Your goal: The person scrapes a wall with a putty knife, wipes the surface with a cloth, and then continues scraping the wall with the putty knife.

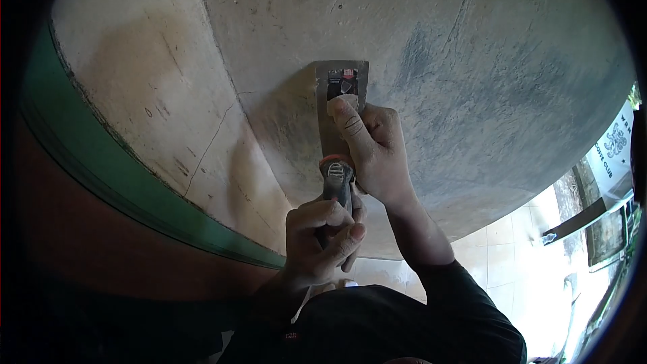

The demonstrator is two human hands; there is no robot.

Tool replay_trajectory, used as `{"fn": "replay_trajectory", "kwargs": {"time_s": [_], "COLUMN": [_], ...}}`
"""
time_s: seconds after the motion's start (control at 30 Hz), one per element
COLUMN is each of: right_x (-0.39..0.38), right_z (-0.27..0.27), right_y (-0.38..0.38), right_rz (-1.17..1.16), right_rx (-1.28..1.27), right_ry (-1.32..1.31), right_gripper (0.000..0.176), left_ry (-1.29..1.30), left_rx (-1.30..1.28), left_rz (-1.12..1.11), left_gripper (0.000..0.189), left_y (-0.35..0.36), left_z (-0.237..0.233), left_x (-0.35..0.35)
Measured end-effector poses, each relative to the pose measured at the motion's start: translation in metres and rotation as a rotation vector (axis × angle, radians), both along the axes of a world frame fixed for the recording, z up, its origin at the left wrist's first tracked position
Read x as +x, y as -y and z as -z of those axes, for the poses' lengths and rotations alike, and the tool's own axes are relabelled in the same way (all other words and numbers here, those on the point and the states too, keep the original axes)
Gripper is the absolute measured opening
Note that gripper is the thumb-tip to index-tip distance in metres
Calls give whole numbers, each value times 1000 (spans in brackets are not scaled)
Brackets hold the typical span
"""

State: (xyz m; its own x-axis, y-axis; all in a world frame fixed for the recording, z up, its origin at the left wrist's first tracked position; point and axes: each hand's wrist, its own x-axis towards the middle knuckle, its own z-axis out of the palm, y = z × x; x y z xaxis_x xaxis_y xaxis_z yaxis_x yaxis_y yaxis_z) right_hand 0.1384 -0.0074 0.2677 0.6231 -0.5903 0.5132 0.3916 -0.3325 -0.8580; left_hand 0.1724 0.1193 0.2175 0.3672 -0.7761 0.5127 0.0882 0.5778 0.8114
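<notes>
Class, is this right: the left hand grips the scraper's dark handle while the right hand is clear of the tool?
No: the head view shows the right hand holding the scraper's blade. The left hand does grip the dark handle.

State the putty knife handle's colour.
The handle is mostly black, seen best in the head view.

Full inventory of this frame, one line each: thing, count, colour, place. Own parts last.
Scraper: 1, grey blade, dark handle, centre
Grey wall: 1, mottled grey, behind blade
Beige wall: 1, beige, upper left
Band: 1, green, along left
Sign: 1, pale, dark print, far right
Floor: 1, pale, lower right
Clutter by sign: uncountable, glare
Shirt: 1, black, bottom
Left hand: 1, bare, on handle
Right hand: 1, bare, thumb on blade
</notes>
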Motion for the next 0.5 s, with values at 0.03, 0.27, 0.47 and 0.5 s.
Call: {"fn": "replay_trajectory", "kwargs": {"time_s": [0.03, 0.27, 0.47, 0.5], "right_x": [1, 17, 14, 15], "right_z": [5, 27, 28, 30], "right_y": [1, 6, 0, 2], "right_rz": [55, 44, 110, 105], "right_rx": [-114, -185, -223, -232], "right_ry": [-26, -54, -33, -31], "right_gripper": [43, 45, 46, 46], "left_ry": [32, -165, -291, -242], "left_rx": [-75, -6, 20, 35], "left_rz": [-16, 41, -41, -12], "left_gripper": [25, 35, 35, 34], "left_y": [4, -1, -3, -6], "left_z": [9, 27, 19, 23], "left_x": [2, 5, 3, 7]}}
